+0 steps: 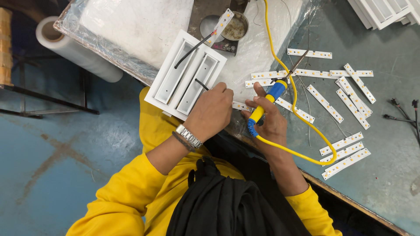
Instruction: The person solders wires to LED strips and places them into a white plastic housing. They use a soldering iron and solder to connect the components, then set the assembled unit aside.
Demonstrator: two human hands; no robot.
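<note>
The right hand (270, 120) grips a soldering iron (267, 99) by its blue-and-yellow handle, thumb along the top, the metal tip pointing toward one o'clock over a white LED strip (262, 75) on the surface (389, 175). The iron's yellow cord (302, 120) loops away to four o'clock and back up to twelve. The left hand (211, 111), with a metal watch (189, 136) on its wrist, is curled shut with fingertips pinching the end of another LED strip (242, 105) just beside the edge of a white slotted light housing (186, 74), from which a black wire (202, 84) leads toward the fingers.

The step in hand looks like soldering the wire lead to the pinched strip. The next move would call for bringing the tip back toward eight o'clock onto the strip's end pad, while the left hand keeps strip and wire steady.

More loose LED strips (345, 155) lie scattered from two to four o'clock. A small round tin (235, 27) sits at twelve o'clock, a roll of clear film (74, 48) at ten.
</note>
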